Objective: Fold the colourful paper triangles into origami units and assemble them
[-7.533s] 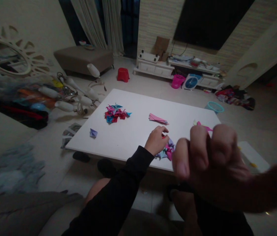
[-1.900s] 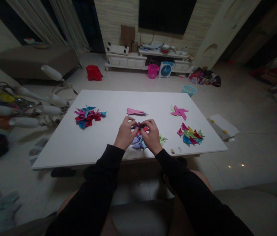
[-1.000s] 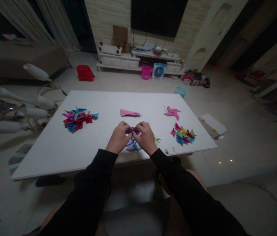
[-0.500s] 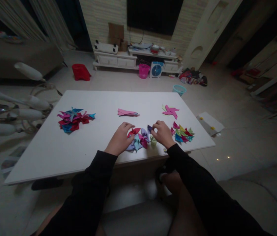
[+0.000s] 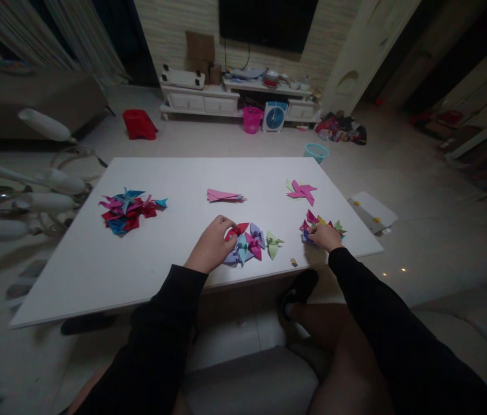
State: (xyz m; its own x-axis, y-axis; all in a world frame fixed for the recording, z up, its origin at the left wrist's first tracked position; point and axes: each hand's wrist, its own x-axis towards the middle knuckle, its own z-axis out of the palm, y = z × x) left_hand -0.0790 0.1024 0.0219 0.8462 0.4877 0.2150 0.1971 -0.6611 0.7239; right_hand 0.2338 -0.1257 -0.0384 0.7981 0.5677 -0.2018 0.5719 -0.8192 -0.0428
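On the white table (image 5: 174, 253), my left hand (image 5: 212, 243) rests at the left side of a small pile of origami cranes (image 5: 254, 245), thumb and fingers apart. A red crane (image 5: 241, 229) lies right by its fingertips; I cannot tell if they touch. My right hand (image 5: 328, 236) is over the mixed-colour crane pile (image 5: 312, 218) at the right, fingers closed on a dark purple folded-paper crane (image 5: 306, 236), mostly hidden. A light green crane (image 5: 274, 244) lies between the hands.
A larger crane pile (image 5: 128, 210) sits at the left. Pink folded strips (image 5: 225, 196) lie mid-table, and a pink and green paper stack (image 5: 301, 190) lies far right. A small sticker-like piece (image 5: 294, 262) is near the front edge. Lamp arms (image 5: 48, 202) stand left of the table.
Both hands had the dark purple crane between them over the near pile. My left hand let go and stays by that pile; my right hand carried the crane right to the mixed-colour pile.
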